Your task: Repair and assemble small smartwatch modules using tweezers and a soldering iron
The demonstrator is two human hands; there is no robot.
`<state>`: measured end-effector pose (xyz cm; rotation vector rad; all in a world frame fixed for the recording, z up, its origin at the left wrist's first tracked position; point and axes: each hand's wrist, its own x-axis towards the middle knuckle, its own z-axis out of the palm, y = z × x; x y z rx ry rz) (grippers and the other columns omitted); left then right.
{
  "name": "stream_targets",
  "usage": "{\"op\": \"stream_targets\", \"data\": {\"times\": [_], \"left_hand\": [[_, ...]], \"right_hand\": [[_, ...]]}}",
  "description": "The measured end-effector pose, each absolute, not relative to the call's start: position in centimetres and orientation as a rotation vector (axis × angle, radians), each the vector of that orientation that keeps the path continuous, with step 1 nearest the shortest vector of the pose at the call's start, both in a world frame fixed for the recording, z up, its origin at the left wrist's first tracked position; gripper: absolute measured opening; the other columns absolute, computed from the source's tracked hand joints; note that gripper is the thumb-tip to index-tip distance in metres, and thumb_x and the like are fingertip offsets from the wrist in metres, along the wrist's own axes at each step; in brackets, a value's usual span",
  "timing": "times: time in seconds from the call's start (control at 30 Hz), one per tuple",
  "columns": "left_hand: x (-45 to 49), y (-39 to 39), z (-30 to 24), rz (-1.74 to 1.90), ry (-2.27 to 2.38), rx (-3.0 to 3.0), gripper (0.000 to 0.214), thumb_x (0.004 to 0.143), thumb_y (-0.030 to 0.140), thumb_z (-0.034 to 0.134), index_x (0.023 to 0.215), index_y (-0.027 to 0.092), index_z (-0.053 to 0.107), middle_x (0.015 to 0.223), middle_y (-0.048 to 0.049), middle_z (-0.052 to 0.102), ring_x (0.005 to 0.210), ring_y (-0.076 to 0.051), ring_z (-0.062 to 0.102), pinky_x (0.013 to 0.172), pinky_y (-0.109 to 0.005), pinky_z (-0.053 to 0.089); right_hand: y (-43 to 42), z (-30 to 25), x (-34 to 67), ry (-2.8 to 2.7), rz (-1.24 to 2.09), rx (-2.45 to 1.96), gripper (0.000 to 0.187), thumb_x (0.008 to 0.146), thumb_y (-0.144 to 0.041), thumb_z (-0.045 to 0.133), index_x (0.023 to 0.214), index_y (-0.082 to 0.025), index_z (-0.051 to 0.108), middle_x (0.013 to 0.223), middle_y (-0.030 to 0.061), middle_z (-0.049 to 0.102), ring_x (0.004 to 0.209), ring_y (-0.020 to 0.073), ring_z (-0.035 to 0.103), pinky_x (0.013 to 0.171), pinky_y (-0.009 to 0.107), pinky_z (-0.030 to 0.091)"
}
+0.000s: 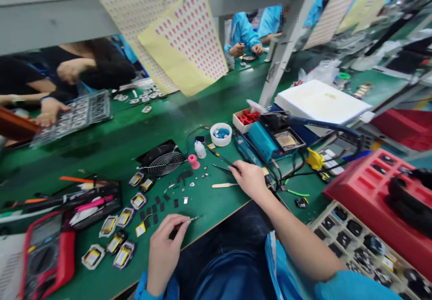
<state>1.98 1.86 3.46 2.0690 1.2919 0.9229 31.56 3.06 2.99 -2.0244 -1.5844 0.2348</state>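
Observation:
My left hand (167, 241) is pinched shut on thin tweezers (193, 219) at the near edge of the green mat (219, 106). Just left of it lie small black squares (158, 205) and several yellow-centred parts in silver frames (116, 232). My right hand (249, 178) rests further right, fingers curled around a dark slim tool (222, 158) whose tip points back left. A pale flat stick (224, 185) lies just left of that hand. Tiny loose bits (194, 181) are scattered between my hands.
A small black fan (164, 160), a pink spool (193, 160), a white bottle (200, 149) and a white cup (221, 133) stand behind. A teal soldering station (266, 140) and red tray (371, 187) sit right, a red multimeter (47, 250) left. Other people work across the bench.

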Motion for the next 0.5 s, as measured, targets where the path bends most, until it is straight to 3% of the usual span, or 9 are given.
{"op": "stream_targets", "data": {"times": [0.27, 0.5], "left_hand": [[3.2, 7.2, 5.9, 0.913, 1.423, 2.127, 0.026, 0.093, 0.040, 0.060, 0.083, 0.023, 0.077, 0.081, -0.0031, 0.077, 0.066, -0.018, 0.068, 0.063, -0.029, 0.054], [2.0, 9.0, 6.5, 1.002, 1.641, 1.995, 0.028, 0.089, 0.044, 0.061, 0.086, 0.021, 0.077, 0.080, -0.0036, 0.076, 0.066, -0.018, 0.067, 0.065, -0.029, 0.053]], "right_hand": [[0.3, 1.8, 28.4, -1.607, 0.552, -1.501, 0.042, 0.102, -0.049, 0.051, 0.077, -0.019, 0.066, 0.051, -0.0030, 0.058, 0.046, 0.0113, 0.052, 0.049, 0.022, 0.039], [-0.9, 0.4, 26.7, -1.514, 0.671, -1.348, 0.042, 0.101, -0.049, 0.055, 0.070, -0.021, 0.060, 0.054, -0.0021, 0.056, 0.048, 0.0121, 0.050, 0.050, 0.023, 0.041]]}}
